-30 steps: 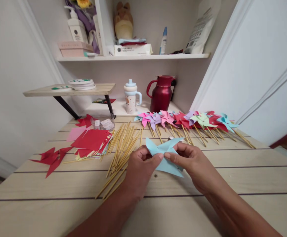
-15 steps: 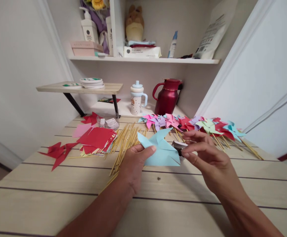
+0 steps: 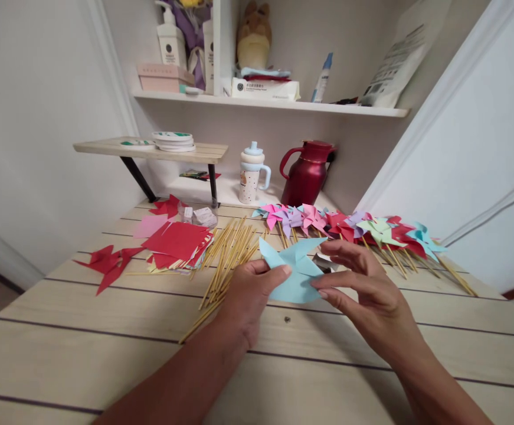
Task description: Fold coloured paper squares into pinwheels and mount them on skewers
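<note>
The left hand (image 3: 246,295) pinches, thumb (image 3: 275,277) on top; the right hand (image 3: 380,301) curves its parted fingers (image 3: 352,280); both forearms (image 3: 190,363) angle inward.

Left hand (image 3: 250,295) and right hand (image 3: 372,298), both bare, with wrists likewise uncovered. The left forearm (image 3: 186,372), also bare, is broad at the lower border of the view and tapers towards the wrist; the right forearm (image 3: 438,378), equally uncovered, repeats this tapering outline. The left thumb (image 3: 277,277) is rounded at the tip; the right thumb (image 3: 339,301) carries a short nail. The fingers of the right hand are slender. Both forearms are cut off by the frame; upper arms and any clothing lie out of view.
</note>
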{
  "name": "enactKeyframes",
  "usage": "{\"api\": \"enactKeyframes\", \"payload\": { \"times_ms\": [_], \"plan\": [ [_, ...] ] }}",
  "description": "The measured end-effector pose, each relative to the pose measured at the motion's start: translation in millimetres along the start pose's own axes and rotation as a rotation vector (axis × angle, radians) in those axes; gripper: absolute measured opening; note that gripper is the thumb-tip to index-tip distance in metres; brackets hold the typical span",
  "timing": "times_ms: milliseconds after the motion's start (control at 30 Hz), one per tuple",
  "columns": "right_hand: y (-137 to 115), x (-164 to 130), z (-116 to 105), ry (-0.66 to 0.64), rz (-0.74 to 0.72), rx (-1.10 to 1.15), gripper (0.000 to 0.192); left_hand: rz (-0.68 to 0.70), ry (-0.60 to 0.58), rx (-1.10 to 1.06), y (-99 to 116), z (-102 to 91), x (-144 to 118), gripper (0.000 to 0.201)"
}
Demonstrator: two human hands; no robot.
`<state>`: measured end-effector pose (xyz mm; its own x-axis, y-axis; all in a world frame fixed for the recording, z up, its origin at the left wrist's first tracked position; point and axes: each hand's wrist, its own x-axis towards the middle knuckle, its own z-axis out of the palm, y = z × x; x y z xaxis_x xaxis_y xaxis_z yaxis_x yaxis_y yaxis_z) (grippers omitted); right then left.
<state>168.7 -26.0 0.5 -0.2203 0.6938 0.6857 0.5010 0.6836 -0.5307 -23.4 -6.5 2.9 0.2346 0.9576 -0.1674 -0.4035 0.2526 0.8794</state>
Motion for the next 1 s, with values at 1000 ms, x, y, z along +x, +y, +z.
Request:
{"api": "enactKeyframes", "payload": {
  "times_ms": [1000],
  "plan": [
    [-8.5, -2.9, 6.6, 0.098, 0.198, -0.168, 0.004, 0.141, 0.029, 0.247, -7.5, 3.7, -1.5, 0.016]
  ]
}}
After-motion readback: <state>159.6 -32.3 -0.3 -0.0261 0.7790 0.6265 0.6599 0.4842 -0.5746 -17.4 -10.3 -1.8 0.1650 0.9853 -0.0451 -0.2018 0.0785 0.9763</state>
